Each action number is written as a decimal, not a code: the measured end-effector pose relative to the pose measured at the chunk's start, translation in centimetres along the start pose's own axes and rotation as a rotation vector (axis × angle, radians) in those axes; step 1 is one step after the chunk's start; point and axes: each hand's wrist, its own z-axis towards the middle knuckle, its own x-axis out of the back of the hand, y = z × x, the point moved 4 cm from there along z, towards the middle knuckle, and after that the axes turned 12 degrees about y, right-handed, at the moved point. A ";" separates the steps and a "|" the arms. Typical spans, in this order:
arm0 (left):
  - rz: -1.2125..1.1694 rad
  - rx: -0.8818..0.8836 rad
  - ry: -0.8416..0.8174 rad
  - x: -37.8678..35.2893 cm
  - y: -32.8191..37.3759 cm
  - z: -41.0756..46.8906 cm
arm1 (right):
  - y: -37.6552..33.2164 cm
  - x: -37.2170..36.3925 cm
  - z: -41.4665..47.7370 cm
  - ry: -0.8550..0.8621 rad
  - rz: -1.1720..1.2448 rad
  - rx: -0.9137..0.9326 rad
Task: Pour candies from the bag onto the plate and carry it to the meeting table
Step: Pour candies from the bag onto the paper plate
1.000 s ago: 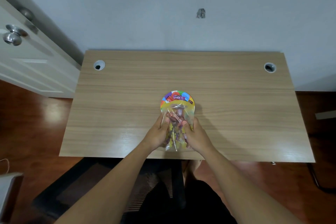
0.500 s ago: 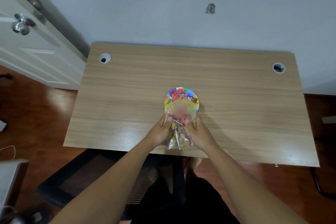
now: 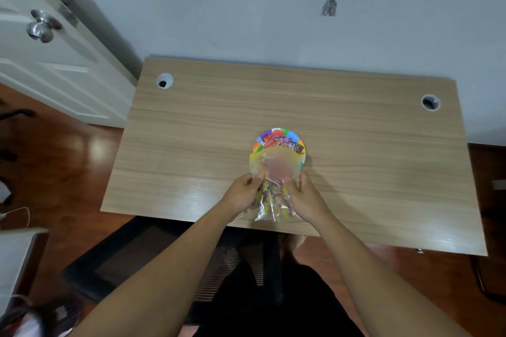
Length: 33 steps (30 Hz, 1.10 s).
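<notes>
A small round plate with a rainbow rim (image 3: 262,138) sits on the wooden desk (image 3: 356,167), a little in front of centre. Several wrapped candies (image 3: 283,142) lie on its far half. A clear plastic candy bag (image 3: 275,172) with a yellow printed band covers the plate's near half, its mouth over the plate and its bottom end near the desk's front edge. My left hand (image 3: 242,194) grips the bag's left side. On the bag's right side, my right hand (image 3: 308,198) holds on. More candies show inside the bag between my hands.
The desk stands against a pale wall, with a cable hole at the back left (image 3: 164,81) and one at the back right (image 3: 430,102). A white door with a metal knob (image 3: 41,29) is at the left. A dark chair (image 3: 169,268) is under me.
The bag's mouth has spread wider over the plate and more candies lie on the plate's far half. My hands have stayed on the bag's sides.
</notes>
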 end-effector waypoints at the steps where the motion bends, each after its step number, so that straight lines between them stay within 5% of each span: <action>1: -0.014 -0.001 0.000 0.0 0.0 0.1 | 0.2 -0.1 0.1 0.002 0.001 0.004; 33: -0.048 -0.066 -0.072 -0.4 -0.9 -0.9 | 3.6 0.5 -0.9 0.017 0.105 -0.150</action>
